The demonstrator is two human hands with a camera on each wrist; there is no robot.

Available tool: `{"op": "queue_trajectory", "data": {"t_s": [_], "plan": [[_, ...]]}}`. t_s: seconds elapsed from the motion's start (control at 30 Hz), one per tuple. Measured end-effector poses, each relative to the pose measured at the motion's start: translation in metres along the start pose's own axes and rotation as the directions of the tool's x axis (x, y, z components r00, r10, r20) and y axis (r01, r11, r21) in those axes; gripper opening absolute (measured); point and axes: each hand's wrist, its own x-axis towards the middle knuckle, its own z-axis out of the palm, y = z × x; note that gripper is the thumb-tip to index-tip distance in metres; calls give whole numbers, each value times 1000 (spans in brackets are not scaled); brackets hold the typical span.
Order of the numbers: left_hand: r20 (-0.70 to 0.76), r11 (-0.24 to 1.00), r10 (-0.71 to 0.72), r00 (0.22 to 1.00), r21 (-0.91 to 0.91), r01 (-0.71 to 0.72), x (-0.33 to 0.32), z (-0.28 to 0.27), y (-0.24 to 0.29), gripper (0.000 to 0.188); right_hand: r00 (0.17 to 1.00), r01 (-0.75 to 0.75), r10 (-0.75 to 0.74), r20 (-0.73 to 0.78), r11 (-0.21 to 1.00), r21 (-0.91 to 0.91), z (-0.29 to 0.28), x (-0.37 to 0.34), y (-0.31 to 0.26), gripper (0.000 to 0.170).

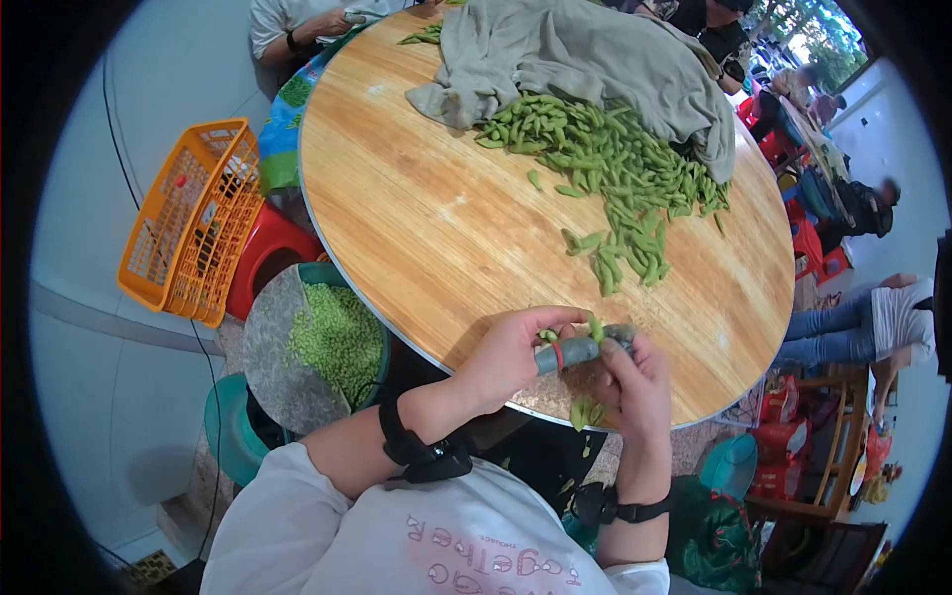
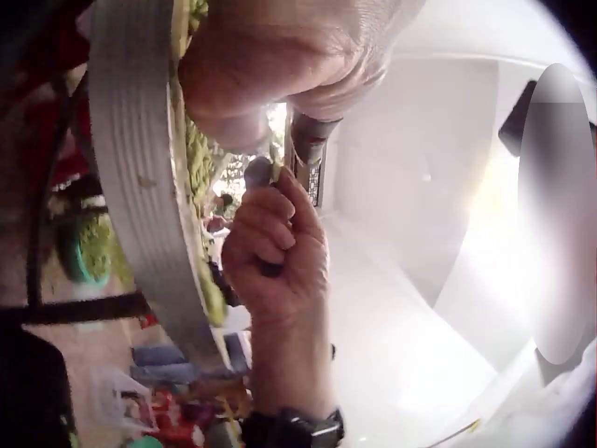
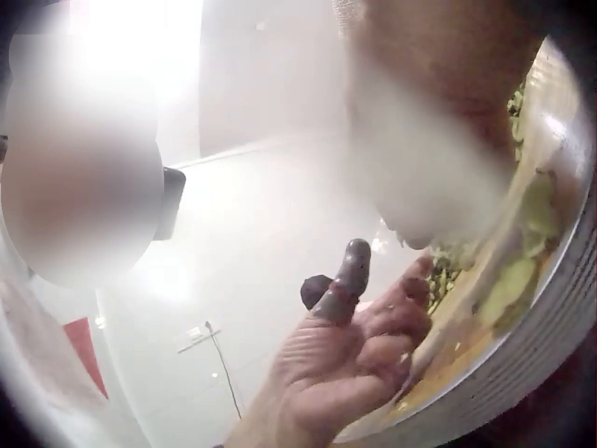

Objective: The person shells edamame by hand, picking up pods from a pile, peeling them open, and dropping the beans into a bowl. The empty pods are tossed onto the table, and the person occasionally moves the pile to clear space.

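Note:
Close over the table's near edge, my two hands meet at a green soybean pod. My right hand pinches it between thumb and finger, and it sticks up from those fingertips in the left wrist view. My left hand has its fingertips at the pod's other end, with small green beans showing between its fingers. A grey finger cover with a red band sheathes the left thumb; another grey cover shows at the right fingertips. Below the hands, a few pods lie at the edge.
A pile of pods lies on the round wooden table, partly under a grey cloth. Shelled beans fill a tub at lower left, near an orange basket and red stool. People sit and stand beyond.

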Motion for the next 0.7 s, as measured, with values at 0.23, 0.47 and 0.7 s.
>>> {"op": "queue_trajectory", "data": {"t_s": [0.23, 0.47, 0.7], "plan": [[41, 992, -87, 995, -84, 90, 1, 3, 1, 13, 982, -99, 77, 170, 987, 126, 6, -22, 4, 20], [-8, 920, 185, 983, 352, -171, 1, 5, -3, 7, 970, -150, 106, 220, 969, 194, 1, -21, 5, 19], [346, 943, -147, 927, -234, 237, 5, -6, 0, 9, 949, -251, 174, 263, 923, 291, -5, -23, 10, 15]]}}
